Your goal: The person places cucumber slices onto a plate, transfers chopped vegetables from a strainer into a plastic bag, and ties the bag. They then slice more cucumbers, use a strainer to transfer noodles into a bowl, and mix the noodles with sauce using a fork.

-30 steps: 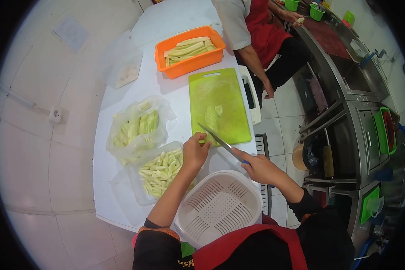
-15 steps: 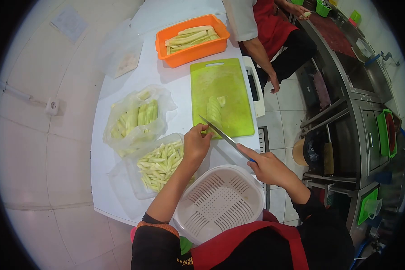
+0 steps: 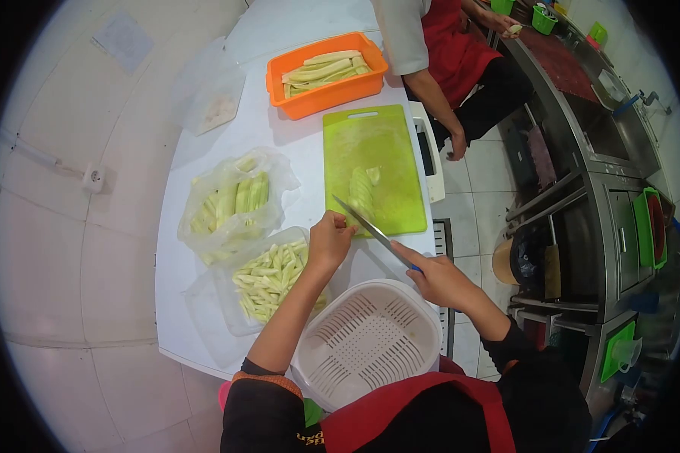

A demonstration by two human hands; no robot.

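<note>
A lime-green cutting board (image 3: 389,155) lies on the white table, and a row of slanted slices of what looks like peeled cucumber (image 3: 362,192) rests on it. At the near end of that row, my left hand (image 3: 331,243) has its fingers bent and closed on the cucumber, partly hiding it. My right hand (image 3: 444,282) grips the blue handle of a kitchen knife (image 3: 369,228). The blade slants across the cucumber, close beside my left fingertips. Left of my forearm, a clear plastic tub (image 3: 234,317) holds many cut pale-green strips (image 3: 268,279).
A white colander (image 3: 366,340) stands nearest my body. Further left is a plastic bag (image 3: 276,170) of peeled pieces. An orange bin (image 3: 325,97) with long peeled lengths stands beyond the board. A co-worker in a red apron (image 3: 457,49) sits at the far right, by steel counters (image 3: 608,226).
The view has shifted slightly, so the table sits a little lower. The knife and both hands keep nearly the same place at the cucumber's near end.
</note>
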